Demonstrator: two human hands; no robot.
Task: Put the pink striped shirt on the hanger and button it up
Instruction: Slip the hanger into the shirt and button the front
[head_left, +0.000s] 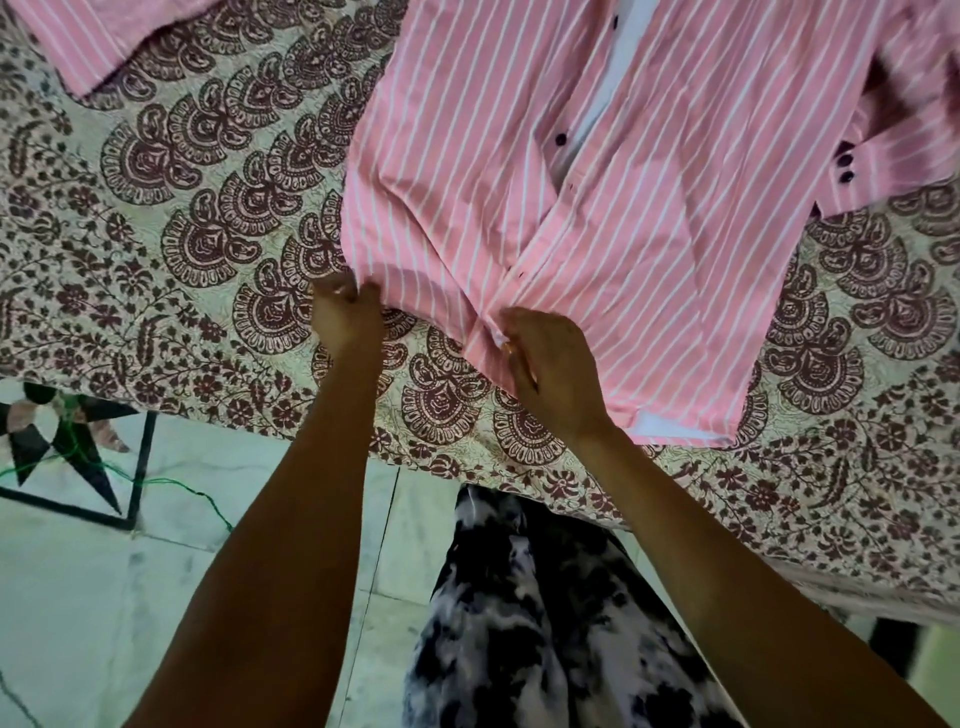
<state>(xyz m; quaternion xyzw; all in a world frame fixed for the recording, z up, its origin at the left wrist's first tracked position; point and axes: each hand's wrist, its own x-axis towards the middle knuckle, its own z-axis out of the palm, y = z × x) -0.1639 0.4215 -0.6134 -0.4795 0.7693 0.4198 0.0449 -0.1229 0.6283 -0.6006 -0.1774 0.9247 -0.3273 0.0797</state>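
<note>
Standing at the near edge of a bed, the person shows only black-and-white patterned trousers (545, 623) and two bare forearms, both cut off by the bottom of the frame. To the left lies a pale tiled floor (78, 597) with a dark star inlay and a thin green thread (171, 486) trailing across it.

Both hands reach over the printed bedspread (208, 234) to the hem of the pink striped shirt (519, 182). The left hand (345, 317) is pinched shut on the hem's left corner. The right hand (550, 364) is closed on the hem where the two front edges meet; its fingertips are buried in the folds, so whether they hold a button or only cloth cannot be made out. The hands are apart, with a stretch of hem between them.

Beyond the hands the shirt lies flat on the bed, front up, hem nearest the person. The placket is still parted higher up, showing a strip of white lining and dark buttons (560, 139). On the right a sleeve cuff (883, 166) with two dark buttons rests beside the body. On the far left another piece of pink striped cloth (93, 41) is cut off by the top edge; it cannot be told whether it is the other sleeve. The collar is out of frame, and no hanger can be made out.
</note>
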